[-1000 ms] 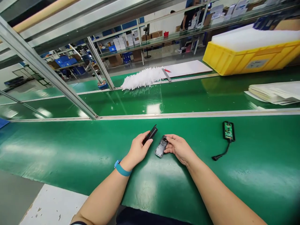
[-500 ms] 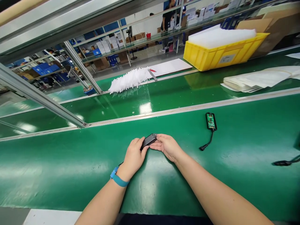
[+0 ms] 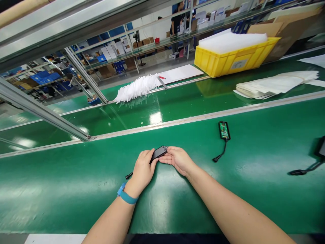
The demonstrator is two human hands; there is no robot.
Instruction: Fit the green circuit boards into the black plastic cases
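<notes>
A flat black plastic case [image 3: 159, 152] with a small loop at its far end is between my hands, just above the green work surface. My left hand [image 3: 142, 169] is closed around its near end, thumb on the lower edge. A short black cable end with a plug [image 3: 129, 175] sticks out past my left wrist, which wears a blue band. My right hand [image 3: 179, 161] grips the loop end, thumb on top and fingers beneath. To the right lies an open case with a green circuit board [image 3: 224, 130], its cable trailing toward me.
Another black cased unit [image 3: 322, 149] with a cable lies at the right edge. Beyond the metal rail are a stack of white sheets [image 3: 274, 84], a yellow bin [image 3: 233, 61] with white foam, white strips [image 3: 137, 88] and a metal post [image 3: 50, 113]. A person [image 3: 175, 23] stands far back.
The view has shifted slightly, so the bench items appear a little further left. Both hands keep hold of the black case, and its cable plug now shows beside my left wrist.
</notes>
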